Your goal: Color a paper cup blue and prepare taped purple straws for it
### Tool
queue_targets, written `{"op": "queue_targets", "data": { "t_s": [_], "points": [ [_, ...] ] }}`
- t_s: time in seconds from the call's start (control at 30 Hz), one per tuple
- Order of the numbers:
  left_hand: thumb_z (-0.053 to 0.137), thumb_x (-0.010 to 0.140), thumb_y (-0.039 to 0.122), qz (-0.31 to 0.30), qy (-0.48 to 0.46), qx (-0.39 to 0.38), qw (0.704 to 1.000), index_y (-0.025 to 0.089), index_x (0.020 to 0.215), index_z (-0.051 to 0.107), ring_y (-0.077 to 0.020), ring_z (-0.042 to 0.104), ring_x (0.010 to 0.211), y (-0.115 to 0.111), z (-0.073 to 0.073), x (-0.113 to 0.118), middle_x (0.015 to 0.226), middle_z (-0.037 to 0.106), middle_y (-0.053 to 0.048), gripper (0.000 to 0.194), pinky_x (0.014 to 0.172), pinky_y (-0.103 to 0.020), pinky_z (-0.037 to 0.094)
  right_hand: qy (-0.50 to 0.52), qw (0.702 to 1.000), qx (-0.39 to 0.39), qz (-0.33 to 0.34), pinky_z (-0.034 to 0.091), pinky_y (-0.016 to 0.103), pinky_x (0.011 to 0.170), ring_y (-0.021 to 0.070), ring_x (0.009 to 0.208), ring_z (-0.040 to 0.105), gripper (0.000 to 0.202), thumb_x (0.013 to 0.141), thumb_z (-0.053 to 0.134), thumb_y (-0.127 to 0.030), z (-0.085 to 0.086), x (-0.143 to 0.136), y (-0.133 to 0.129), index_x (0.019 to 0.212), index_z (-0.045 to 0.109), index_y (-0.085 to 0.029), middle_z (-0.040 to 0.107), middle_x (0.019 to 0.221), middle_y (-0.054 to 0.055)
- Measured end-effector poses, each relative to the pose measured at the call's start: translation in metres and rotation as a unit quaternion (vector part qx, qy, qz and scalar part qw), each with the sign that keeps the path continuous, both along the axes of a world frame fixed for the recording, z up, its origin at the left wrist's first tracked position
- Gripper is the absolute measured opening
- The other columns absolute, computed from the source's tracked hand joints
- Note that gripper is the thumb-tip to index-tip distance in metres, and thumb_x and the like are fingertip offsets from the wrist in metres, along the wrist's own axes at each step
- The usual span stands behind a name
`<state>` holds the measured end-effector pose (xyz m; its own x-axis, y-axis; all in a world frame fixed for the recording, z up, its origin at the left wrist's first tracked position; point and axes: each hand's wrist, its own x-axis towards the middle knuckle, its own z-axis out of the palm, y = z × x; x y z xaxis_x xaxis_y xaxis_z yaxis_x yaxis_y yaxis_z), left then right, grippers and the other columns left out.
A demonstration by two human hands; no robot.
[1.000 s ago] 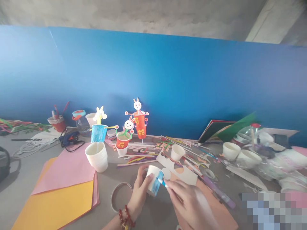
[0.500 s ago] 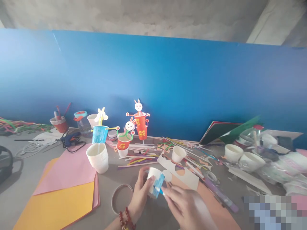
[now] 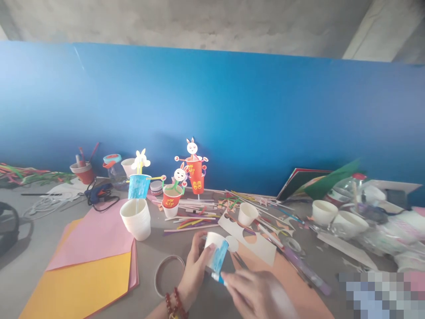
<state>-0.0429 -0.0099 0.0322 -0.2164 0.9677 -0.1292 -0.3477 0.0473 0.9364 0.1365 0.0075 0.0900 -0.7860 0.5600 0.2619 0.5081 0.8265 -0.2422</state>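
Head view: a paper cup point(image 3: 215, 252) is being gripped by the left hand point(image 3: 195, 270), while a blue-tipped pen point(image 3: 219, 278), mostly hidden, is being pinched by the blurred, edge-cropped right hand point(image 3: 259, 294).

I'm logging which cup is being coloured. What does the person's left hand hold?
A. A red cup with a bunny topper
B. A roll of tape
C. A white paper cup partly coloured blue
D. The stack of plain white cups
C: the left hand grips a white paper cup with blue colouring on its side, while the right hand puts a blue-tipped marker to its lower end.
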Motion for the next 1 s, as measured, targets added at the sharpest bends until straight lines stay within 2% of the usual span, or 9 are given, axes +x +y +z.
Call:
{"op": "queue_targets", "data": {
  "t_s": [0.13, 0.3, 0.5, 0.7, 0.87, 1.0],
  "points": [
    [0.063, 0.084, 0.049, -0.001, -0.005, 0.001, 1.0, 0.025, 0.117, 0.046, -0.0209, 0.061, 0.087, 0.0, -0.002, 0.0, 0.103, 0.064, -0.004, 0.044, 0.071, -0.03, 0.049, 0.049, 0.996, -0.004, -0.072, 0.039, 0.023, 0.051, 0.0145, 0.058, 0.066, 0.032, 0.1, 0.035, -0.02, 0.003, -0.002, 0.004, 0.104, 0.066, -0.025, 0.069, 0.074, 0.0],
    [0.064, 0.084, 0.045, 0.001, 0.01, 0.016, 1.0, 0.024, 0.113, 0.047, -0.0203, 0.06, 0.085, 0.0, -0.005, 0.0, 0.095, 0.063, -0.002, 0.039, 0.073, -0.03, 0.049, -0.008, 1.0, 0.014, 0.0, 0.032, 0.026, 0.043, 0.0133, 0.045, 0.057, 0.027, 0.096, 0.042, -0.02, 0.01, -0.003, -0.001, 0.086, 0.067, -0.025, 0.064, 0.063, -0.002],
    [0.064, 0.083, 0.05, -0.004, -0.003, 0.009, 1.0, 0.025, 0.115, 0.046, -0.0213, 0.061, 0.088, 0.001, -0.003, 0.0, 0.099, 0.063, -0.003, 0.044, 0.073, -0.03, 0.049, 0.038, 0.997, 0.023, -0.059, 0.039, 0.024, 0.051, 0.0157, 0.056, 0.065, 0.031, 0.099, 0.036, -0.02, 0.014, 0.0, 0.008, 0.096, 0.067, -0.025, 0.069, 0.07, 0.001],
    [0.069, 0.079, 0.052, 0.011, -0.007, 0.003, 1.0, 0.025, 0.112, 0.05, -0.0227, 0.061, 0.09, 0.0, -0.002, 0.001, 0.097, 0.064, -0.003, 0.046, 0.077, -0.032, 0.049, -0.033, 0.999, 0.021, 0.018, 0.031, 0.026, 0.044, 0.0133, 0.046, 0.059, 0.024, 0.096, 0.044, -0.021, 0.005, 0.0, -0.002, 0.087, 0.065, -0.027, 0.063, 0.062, -0.004],
    [0.067, 0.08, 0.053, -0.005, -0.014, 0.002, 1.0, 0.025, 0.115, 0.047, -0.0237, 0.062, 0.089, -0.001, 0.0, 0.001, 0.1, 0.064, -0.004, 0.049, 0.073, -0.032, 0.05, 0.028, 0.997, 0.019, -0.063, 0.036, 0.025, 0.05, 0.0147, 0.057, 0.066, 0.031, 0.099, 0.034, -0.019, 0.009, 0.0, 0.002, 0.096, 0.065, -0.025, 0.068, 0.071, 0.0],
    [0.067, 0.08, 0.05, 0.001, 0.005, 0.017, 1.0, 0.025, 0.11, 0.05, -0.0217, 0.061, 0.087, 0.0, -0.001, 0.001, 0.095, 0.064, -0.002, 0.043, 0.073, -0.03, 0.049, -0.034, 0.999, 0.035, -0.004, 0.03, 0.026, 0.044, 0.0136, 0.046, 0.059, 0.024, 0.094, 0.043, -0.018, 0.007, -0.002, -0.001, 0.086, 0.064, -0.026, 0.064, 0.063, -0.003]
  ]
}}
